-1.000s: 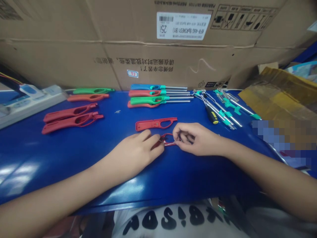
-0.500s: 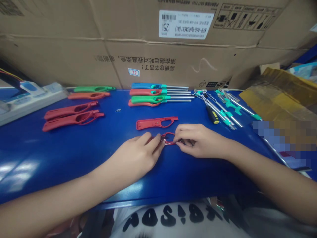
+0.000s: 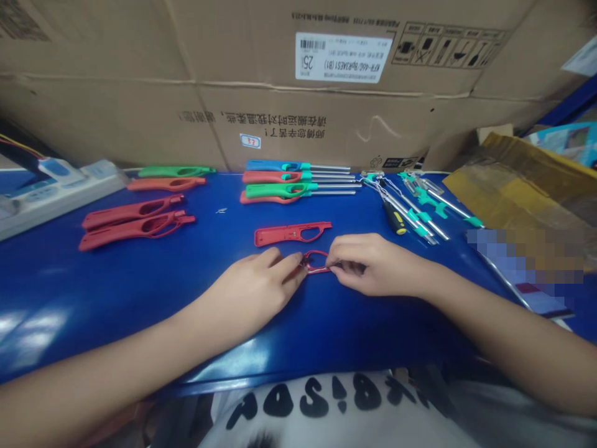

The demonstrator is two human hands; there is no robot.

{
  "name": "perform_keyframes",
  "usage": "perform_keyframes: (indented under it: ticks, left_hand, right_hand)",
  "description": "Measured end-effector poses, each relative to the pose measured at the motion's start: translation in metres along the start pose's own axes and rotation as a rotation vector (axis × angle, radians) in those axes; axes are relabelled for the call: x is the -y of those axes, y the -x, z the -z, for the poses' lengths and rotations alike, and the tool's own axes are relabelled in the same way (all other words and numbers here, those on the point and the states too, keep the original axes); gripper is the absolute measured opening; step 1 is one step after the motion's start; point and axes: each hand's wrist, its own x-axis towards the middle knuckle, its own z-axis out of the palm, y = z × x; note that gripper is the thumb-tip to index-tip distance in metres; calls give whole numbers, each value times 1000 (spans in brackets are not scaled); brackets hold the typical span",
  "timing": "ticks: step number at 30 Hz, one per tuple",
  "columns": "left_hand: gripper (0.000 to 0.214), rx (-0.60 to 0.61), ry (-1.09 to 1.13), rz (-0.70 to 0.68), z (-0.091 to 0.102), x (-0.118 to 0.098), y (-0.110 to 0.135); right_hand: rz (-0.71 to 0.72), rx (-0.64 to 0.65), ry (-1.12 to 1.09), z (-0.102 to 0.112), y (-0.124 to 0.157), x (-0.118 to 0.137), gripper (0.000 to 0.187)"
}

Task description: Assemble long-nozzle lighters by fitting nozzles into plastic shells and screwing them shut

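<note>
My left hand (image 3: 259, 280) is closed around the handle end of a red lighter casing half (image 3: 319, 270), which lies low over the blue table. Most of that handle is hidden under my fingers. My right hand (image 3: 364, 264) pinches the casing's other end, past the oval trigger loop. A thin pale strand, perhaps a wire, runs along the loop's lower edge. Just beyond my hands rests another red casing half (image 3: 273, 236), its hollow side up.
Assembled lighters (image 3: 275, 177) with metal tubes lie along the back. Empty-looking casings (image 3: 135, 230) are at left, near a white power strip (image 3: 97, 180). At right are metal tubes with teal parts (image 3: 424, 214), a screwdriver (image 3: 396, 221) and a taped carton (image 3: 513, 186). A large cardboard box (image 3: 209, 56) stands behind.
The camera view has shifted slightly. Both hands keep their hold on the red casing half, with only a small movement of the fingers.
</note>
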Motion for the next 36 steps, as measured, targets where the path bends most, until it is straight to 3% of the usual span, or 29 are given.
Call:
perform_keyframes:
  ticks: [12, 18, 27, 36]
  left_hand:
    - [34, -49, 92, -1, -4, 6, 2]
    - [35, -51, 98, 9, -5, 7, 2]
    - [33, -37, 65, 6, 1, 5, 1]
    - [34, -61, 111, -5, -2, 7, 4]
  right_hand:
    - [-101, -54, 6, -2, 0, 4, 13]
    - [-92, 48, 83, -1, 3, 2, 16]
    - [-44, 90, 248, 2, 5, 2, 16]
    - [-77, 54, 140, 5, 7, 4, 19]
